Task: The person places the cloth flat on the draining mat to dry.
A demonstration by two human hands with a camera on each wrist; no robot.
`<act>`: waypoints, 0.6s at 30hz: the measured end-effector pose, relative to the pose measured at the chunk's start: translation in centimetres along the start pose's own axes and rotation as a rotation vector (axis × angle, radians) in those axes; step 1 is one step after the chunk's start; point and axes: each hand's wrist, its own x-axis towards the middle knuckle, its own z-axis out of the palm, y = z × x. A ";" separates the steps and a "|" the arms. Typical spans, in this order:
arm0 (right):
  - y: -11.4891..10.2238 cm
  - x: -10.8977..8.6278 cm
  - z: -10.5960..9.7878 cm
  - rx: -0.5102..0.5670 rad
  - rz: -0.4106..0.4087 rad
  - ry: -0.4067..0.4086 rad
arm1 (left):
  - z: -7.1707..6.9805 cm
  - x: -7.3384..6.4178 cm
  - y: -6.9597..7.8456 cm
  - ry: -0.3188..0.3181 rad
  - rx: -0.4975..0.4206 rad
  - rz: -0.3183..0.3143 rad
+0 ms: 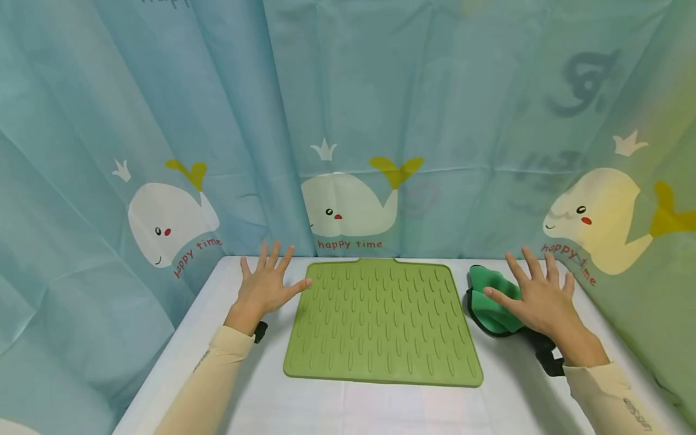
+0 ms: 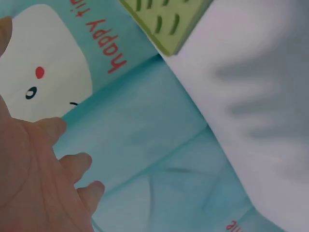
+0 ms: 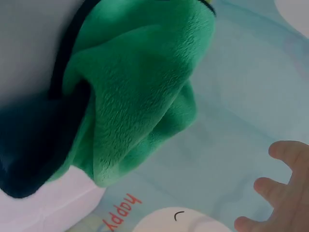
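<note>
Head view, left to right: the left hand has its fingers spread and holds nothing, just left of the mat. The mat lies flat mid-table; it looks thin, rubbery and light, bendy, not fragile, probably not slippery, best taken by its near edge or the far tab. To its right lies the cloth, crumpled; it should be soft, light and limp, easily pinched at a fold. The right hand, fingers spread and holding nothing, covers part of it. Left wrist view catches only one mat corner, apart from the fingers. Right wrist view adds the cloth's plush pile, with the visible fingers well apart from it; the thumb is out of sight.
</note>
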 end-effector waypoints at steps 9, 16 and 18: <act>-1.1 -0.9 -0.1 0.102 0.057 0.090 | 0.8 -2.1 1.3 0.097 -0.219 0.045; -1.8 -1.7 0.5 0.264 0.124 0.148 | 2.2 -2.4 1.7 0.221 -0.486 0.082; -1.8 -1.7 0.8 0.315 0.123 0.185 | 2.5 -2.3 1.9 0.226 -0.534 0.069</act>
